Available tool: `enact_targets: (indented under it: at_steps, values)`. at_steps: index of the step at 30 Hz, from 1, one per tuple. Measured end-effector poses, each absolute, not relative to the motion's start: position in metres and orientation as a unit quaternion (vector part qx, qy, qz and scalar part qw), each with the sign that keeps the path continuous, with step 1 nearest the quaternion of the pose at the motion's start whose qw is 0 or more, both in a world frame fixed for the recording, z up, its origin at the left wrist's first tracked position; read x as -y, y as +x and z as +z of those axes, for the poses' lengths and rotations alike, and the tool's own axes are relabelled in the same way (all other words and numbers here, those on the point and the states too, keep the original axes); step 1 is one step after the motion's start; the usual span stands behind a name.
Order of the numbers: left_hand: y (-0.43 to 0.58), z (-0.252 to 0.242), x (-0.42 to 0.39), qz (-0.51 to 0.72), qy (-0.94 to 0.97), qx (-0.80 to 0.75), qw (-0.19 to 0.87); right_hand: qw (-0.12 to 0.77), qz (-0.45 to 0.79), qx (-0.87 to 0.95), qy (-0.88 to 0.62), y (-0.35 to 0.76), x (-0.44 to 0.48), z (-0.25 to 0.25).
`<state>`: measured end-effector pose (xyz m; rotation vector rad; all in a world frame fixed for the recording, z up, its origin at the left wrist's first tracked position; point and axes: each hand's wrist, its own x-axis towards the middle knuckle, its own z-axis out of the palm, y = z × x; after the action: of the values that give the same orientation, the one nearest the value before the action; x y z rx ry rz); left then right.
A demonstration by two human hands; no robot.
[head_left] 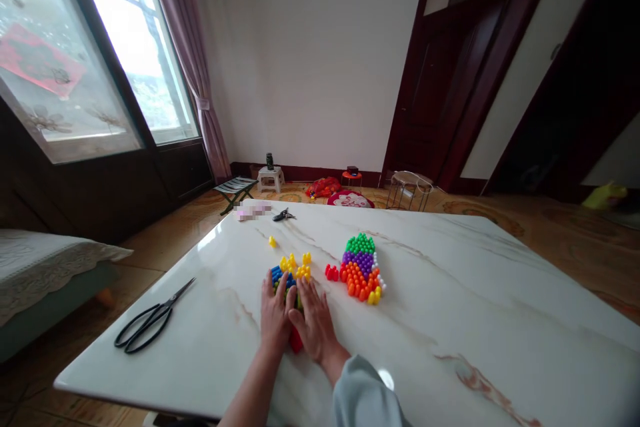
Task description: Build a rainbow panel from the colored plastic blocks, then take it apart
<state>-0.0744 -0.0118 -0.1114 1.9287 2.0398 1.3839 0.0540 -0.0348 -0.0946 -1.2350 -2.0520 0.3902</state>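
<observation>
Both hands lie side by side over a cluster of small plastic pieces near the middle of the table. My left hand (276, 312) rests with its fingers spread on blue pieces (277, 273). Beside it, my right hand (316, 323) lies flat with its fingers apart. A red piece (296, 341) shows between the two palms, and yellow pieces (303, 267) sit just beyond the fingertips. The hands hide part of the cluster. To the right stands a group of green (361, 243), purple (359, 260) and orange (357, 280) pieces, with small red pieces (332, 273) at its left.
Black scissors (159, 313) lie on the white marbled table (450, 293) at the left. Toward the far edge are a dark clip-like tool (283, 215), a pinkish item (253, 211) and a single yellow piece (272, 241). Stools (271, 179) stand beyond the table.
</observation>
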Motion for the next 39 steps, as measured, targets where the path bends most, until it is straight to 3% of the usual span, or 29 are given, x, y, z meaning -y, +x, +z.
enact_targets:
  at_steps: [4, 6, 13, 20, 29, 32, 35, 39]
  values:
    - [-0.052, -0.094, 0.04, 0.429, 0.603, -0.672, -0.04, 0.535, 0.073, 0.668, -0.512, 0.135, 0.016, -0.092]
    - [-0.038, -0.089, 0.054, 0.373, 0.656, -0.654, -0.055, 0.564, 0.046, 0.588, -0.578, 0.178, -0.002, -0.096]
    - [-0.021, -0.115, 0.056, 0.287, 0.707, -0.642, -0.075, 0.39, 0.111, 0.573, -0.712, 0.208, -0.037, -0.124]
    - [-0.023, -0.11, 0.055, 0.279, 0.705, -0.647, -0.08, 0.345, 0.052, 0.598, -0.721, 0.149, -0.018, -0.123]
    - [-0.034, -0.107, 0.045, 0.28, 0.688, -0.666, -0.064, 0.405, 0.16, 0.683, -0.586, 0.053, -0.002, -0.106]
    - [-0.032, -0.106, 0.046, 0.291, 0.682, -0.668, -0.063, 0.463, 0.106, 0.707, -0.524, 0.092, -0.019, -0.092]
    - [-0.028, -0.105, 0.045, 0.303, 0.676, -0.669, -0.055, 0.523, 0.008, 0.645, -0.557, 0.158, -0.066, -0.082]
    - [-0.027, -0.107, 0.042, 0.301, 0.678, -0.669, -0.046, 0.476, 0.042, 0.596, -0.645, 0.225, -0.139, -0.086]
